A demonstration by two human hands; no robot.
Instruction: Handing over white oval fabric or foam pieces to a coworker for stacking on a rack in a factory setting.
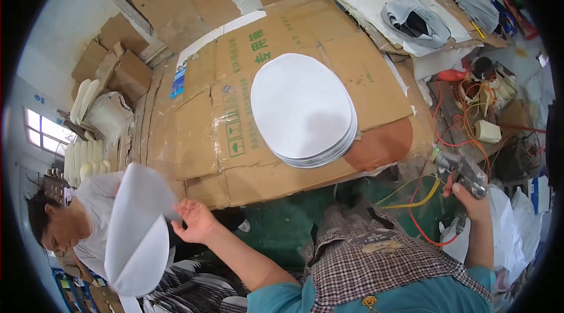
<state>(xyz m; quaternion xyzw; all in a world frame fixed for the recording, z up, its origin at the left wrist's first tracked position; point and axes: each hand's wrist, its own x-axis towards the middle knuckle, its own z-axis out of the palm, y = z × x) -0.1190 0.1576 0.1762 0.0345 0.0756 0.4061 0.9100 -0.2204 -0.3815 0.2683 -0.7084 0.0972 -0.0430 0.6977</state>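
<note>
My left hand (197,222) reaches out to the left, its thumb and fingers apart. Right at its fingertips a white oval sheet (135,236) is in the air, curled over on itself, with its edge beside the hand blurred. Whether the fingers still touch that edge is hard to make out. On the right, my right hand (467,198) is wrapped round the handle of a metal spray gun (470,177), which has hoses running to it. A neat stack of white oval sheets (302,104) lies on the cardboard-covered table (200,131) ahead of me.
Below the curled sheet is a pile of black-and-white-edged pieces (200,289). Another person (88,213) is close by at the left. Orange and red hoses (437,119) trail by the right side bench. A brown patch (382,144) marks the table's near right corner.
</note>
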